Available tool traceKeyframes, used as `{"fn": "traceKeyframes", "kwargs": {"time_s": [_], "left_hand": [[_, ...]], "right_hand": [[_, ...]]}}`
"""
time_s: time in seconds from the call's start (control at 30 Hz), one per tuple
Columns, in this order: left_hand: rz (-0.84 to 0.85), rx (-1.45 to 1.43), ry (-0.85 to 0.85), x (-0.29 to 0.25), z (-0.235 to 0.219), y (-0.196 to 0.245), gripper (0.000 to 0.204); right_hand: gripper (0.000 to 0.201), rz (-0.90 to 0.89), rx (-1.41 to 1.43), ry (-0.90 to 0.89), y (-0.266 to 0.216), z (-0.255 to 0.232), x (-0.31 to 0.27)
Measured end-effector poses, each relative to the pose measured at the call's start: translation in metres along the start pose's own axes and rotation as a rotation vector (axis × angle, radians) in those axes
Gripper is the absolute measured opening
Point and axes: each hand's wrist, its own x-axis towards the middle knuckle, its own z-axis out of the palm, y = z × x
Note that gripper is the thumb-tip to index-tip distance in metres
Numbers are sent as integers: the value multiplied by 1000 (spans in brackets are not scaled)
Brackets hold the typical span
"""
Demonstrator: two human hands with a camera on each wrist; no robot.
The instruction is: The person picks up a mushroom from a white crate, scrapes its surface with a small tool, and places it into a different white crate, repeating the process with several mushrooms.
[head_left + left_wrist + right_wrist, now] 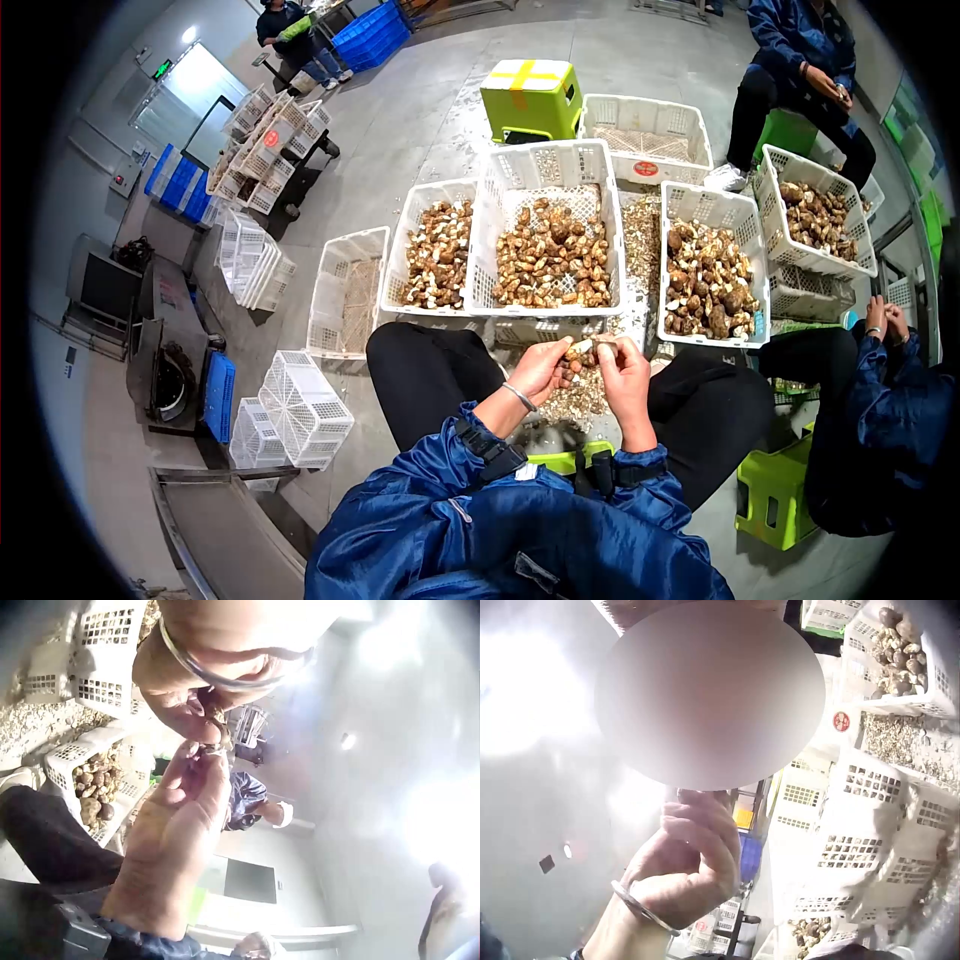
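Above the lap, the left hand [535,374], with a bracelet at its wrist, grips a small brown-and-white mushroom [580,350]. The right hand [626,384] meets it from the other side, thumb and forefinger pinching at the mushroom's end. Fingertips of both hands nearly touch in the left wrist view, the left hand [217,667] above and the right hand [176,832] below; the mushroom is mostly covered there. In the right wrist view the left hand [690,859] shows curled fingers, while a blurred oval hides the right hand and what it holds.
White crates of mushrooms stand in front: a left crate [398,262], a middle crate [483,225] and a right crate [712,200]. An empty crate [318,300] is at left. Scraps [570,400] litter the floor between the knees. Seated people [800,60] work at right; green stools [530,100] stand about.
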Motion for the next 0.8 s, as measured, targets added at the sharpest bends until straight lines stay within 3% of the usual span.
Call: {"fn": "traceKeyframes", "kwargs": {"time_s": [0.2,0.27,0.37,0.47,0.5,0.63,0.8], "left_hand": [[47,-4,48,3,-2,-4,29],[79,53,71,3,-1,-4,30],[107,147,102,5,-4,-6,29],[127,187,112,4,1,-5,28],[136,188,70,5,-4,-7,26],[287,212,83,12,-10,-12,26],[495,432,83,5,-10,-5,28]], "right_hand": [[15,-133,-118,-92,-7,1,0],[15,-299,-219,-73,-4,2,1],[13,-162,-147,-19,4,1,1],[13,58,103,31,13,-1,2],[13,20,13,10,17,-4,3],[17,36,214,-42,18,-6,4],[16,-42,50,-98,7,-4,2]]}}
